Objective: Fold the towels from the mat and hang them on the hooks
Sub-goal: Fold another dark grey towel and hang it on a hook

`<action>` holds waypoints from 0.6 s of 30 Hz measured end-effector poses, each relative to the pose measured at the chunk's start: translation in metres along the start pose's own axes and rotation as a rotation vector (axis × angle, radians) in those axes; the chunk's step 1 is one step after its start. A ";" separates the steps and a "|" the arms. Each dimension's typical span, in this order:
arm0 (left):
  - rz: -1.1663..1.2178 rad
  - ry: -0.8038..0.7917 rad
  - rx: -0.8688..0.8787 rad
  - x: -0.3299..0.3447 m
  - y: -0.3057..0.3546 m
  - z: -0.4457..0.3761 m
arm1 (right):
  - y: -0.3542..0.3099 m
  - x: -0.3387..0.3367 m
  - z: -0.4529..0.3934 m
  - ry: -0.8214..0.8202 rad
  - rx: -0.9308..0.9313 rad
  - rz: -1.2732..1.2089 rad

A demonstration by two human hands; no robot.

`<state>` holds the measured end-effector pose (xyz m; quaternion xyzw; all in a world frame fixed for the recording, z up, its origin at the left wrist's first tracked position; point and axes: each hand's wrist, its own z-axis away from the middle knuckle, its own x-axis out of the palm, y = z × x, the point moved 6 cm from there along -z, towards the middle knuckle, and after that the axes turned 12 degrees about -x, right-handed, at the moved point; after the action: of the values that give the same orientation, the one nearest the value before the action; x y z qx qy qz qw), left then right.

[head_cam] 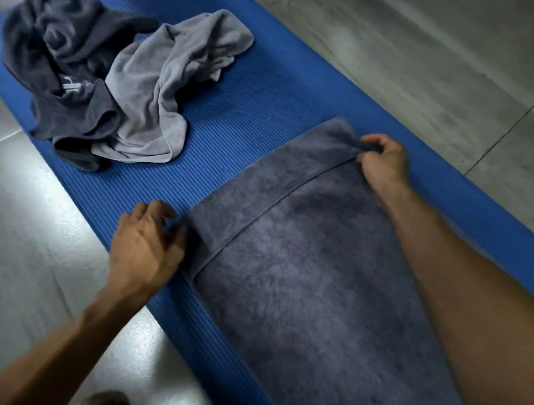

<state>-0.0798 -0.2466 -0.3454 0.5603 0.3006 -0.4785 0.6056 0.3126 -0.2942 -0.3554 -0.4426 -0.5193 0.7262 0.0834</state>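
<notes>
1. Blue mat (256,103): ribbed, lying on the grey tiled floor (453,57). It runs under both of our hands and carries all three towels.
2. Folded towel (314,296): blue-grey, spread flat on the mat between our two hands. Its upper layer stops short of the far end, so a strip of the lower layer shows beyond our fingertips.
3. Left hand (144,246): our fingers are curled over the towel's near-left corner, and the thumb side rests against the cloth edge. We cannot tell for sure whether the cloth is pinched or only touched, as the fingertips are blurred.
4. Right hand (386,161): our thumb and fingertips pinch the far-right corner of the towel narrowly, lifting a small ridge of cloth.
5. Light grey towel (164,90): crumpled, well beyond our left fingertips on the far part of the mat.
6. Dark towel (62,57): crumpled, touching the light grey one on its left and partly tucked under it, farthest from both hands.
</notes>
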 end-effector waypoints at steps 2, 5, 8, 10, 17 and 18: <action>-0.122 -0.081 0.156 0.015 0.013 0.013 | 0.001 0.010 0.005 -0.045 0.004 0.094; -0.291 -0.125 0.220 0.029 0.022 0.028 | 0.003 0.026 0.013 -0.168 0.094 0.021; -0.328 -0.134 0.210 0.032 0.024 0.032 | -0.004 0.031 0.014 -0.205 0.182 -0.135; -0.380 -0.144 0.229 0.032 0.024 0.034 | -0.007 0.034 0.014 -0.202 0.208 -0.156; -0.522 -0.254 0.418 0.046 0.013 0.040 | -0.040 0.037 0.023 -0.056 -0.353 0.572; -0.533 -0.280 0.414 0.047 0.012 0.041 | -0.044 0.050 0.029 -0.133 -0.460 0.629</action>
<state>-0.0590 -0.2989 -0.3753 0.5022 0.2469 -0.7422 0.3687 0.2471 -0.2650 -0.3442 -0.5392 -0.5118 0.6081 -0.2784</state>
